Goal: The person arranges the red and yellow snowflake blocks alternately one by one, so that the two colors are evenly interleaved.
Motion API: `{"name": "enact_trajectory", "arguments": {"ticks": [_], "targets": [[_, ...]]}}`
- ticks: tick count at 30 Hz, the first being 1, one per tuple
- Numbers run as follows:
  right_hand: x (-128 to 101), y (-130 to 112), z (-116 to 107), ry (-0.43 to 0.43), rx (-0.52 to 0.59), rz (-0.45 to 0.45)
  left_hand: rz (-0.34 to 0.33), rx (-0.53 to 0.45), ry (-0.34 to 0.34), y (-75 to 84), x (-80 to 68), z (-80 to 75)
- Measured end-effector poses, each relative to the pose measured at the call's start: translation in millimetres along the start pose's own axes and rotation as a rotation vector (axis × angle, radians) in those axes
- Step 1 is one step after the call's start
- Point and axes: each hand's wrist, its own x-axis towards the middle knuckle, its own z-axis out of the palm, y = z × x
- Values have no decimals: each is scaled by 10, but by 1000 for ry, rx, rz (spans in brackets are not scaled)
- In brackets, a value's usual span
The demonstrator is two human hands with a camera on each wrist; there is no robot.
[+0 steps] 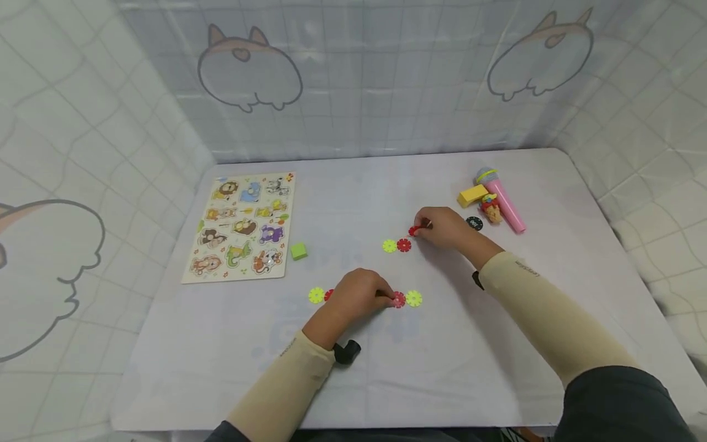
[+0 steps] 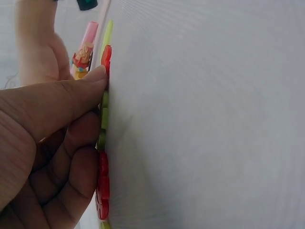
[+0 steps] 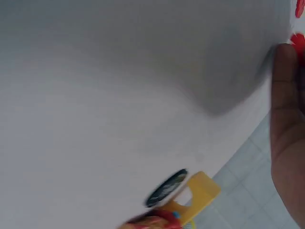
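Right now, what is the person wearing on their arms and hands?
Both hands, left hand and right hand, are bare. Each forearm wears a snug cream sleeve with small dark lettering near the wrist. A dark strap shows at each wrist, and darker clothing begins above the elbows.

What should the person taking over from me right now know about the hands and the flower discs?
Left hand: fingers curled over the near row of discs, yellow disc showing on one side, red disc and yellow disc on the other.
Right hand: pinches a loose red disc above the table.
Done: a yellow-and-red pair lies just beside that hand.
Left: the pinched disc is not yet joined; whether pair and row should link, I cannot tell.
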Motion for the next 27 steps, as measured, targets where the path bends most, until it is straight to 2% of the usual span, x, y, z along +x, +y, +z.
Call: {"name": "enact_trajectory", "arguments": {"ticks": [4,9,12,14,21,27], "targets": [[-264,96,-18,26,147,19,0,3,-1,-4,4,3],[-651,165,42,-72,210,28,-21,-3,3,-3,3,-3],[-835,186,153,-137,173,13,-16,-10,8,0,3,-12],[-911,181,235,-146,140,-8,-13,-14,12,-4,2,-22],[-986,85,404,-91,23,-70,-7,-26,16,-45,26,-1],[-987,38,443,-80,-11,-78,-14,-20,7,-32,27,8]]}}
